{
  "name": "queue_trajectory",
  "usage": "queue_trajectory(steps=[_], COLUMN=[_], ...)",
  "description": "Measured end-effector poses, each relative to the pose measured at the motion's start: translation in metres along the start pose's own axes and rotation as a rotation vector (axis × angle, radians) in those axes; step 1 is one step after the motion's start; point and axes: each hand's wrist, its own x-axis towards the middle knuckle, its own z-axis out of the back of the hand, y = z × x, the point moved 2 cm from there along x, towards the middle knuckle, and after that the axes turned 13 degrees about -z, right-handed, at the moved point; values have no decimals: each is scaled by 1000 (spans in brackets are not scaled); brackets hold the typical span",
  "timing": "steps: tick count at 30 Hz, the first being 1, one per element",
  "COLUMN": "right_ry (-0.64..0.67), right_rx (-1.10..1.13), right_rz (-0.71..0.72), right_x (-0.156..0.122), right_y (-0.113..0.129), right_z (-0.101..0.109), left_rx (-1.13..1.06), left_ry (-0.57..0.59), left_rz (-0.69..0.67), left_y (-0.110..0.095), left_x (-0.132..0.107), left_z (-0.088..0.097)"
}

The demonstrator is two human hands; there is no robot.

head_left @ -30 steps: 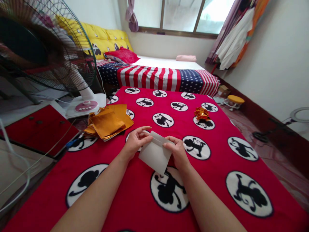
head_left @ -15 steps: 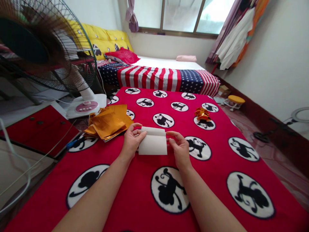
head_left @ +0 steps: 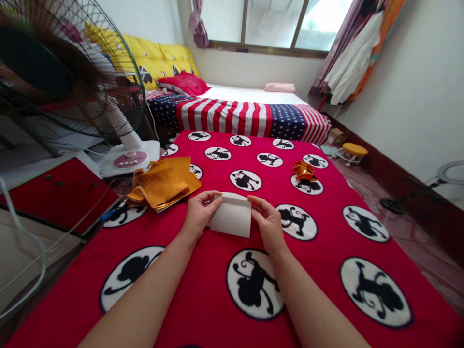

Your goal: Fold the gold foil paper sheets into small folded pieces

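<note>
The only view comes from the person's head, facing forward and tipped down, with the left hand (head_left: 198, 213) and right hand (head_left: 268, 221) mid-frame, fairly near. It takes in a wide sweep: the blanket (head_left: 195, 299) close below, the bed (head_left: 232, 92) and window (head_left: 279, 24) farther ahead, the fan (head_left: 36, 58) near at left, a wall (head_left: 435, 72) at right.

1 left hand (head_left: 198, 216), 1 right hand (head_left: 268, 223), 1 white sheet (head_left: 231, 220), 1 pile of gold sheets (head_left: 161, 184), individual sheets uncountable, 1 orange foil piece (head_left: 303, 171), 1 fan (head_left: 35, 60), 1 stool (head_left: 354, 149)
</note>
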Motion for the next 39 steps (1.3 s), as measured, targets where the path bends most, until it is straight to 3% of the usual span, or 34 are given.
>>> queue_trajectory(steps=[8, 13, 21, 26, 32, 36, 39], right_ry=[-53, -97, -83, -102, -155, -111, -47], right_rx=[-54, -45, 69, 39, 24, -53, -135], right_rz=[106, 86, -58, -30, -22, -59, 11], right_x=[-1, -1, -1, -1, 0, 1, 2], right_y=[6, 5, 2, 2, -2, -3, -1], right_z=[5, 5, 0, 0, 4, 7, 8], left_rx=[11, 14, -72, -39, 82, 58, 36], left_ry=[20, 46, 53, 76, 151, 116, 68], left_rz=[62, 0, 35, 58, -36, 33, 80], left_y=[-7, -7, -8, 0, 1, -2, -1], left_x=[-3, -2, -3, -2, -2, -2, -1], left_z=[-2, -4, -6, -5, -5, -3, 0])
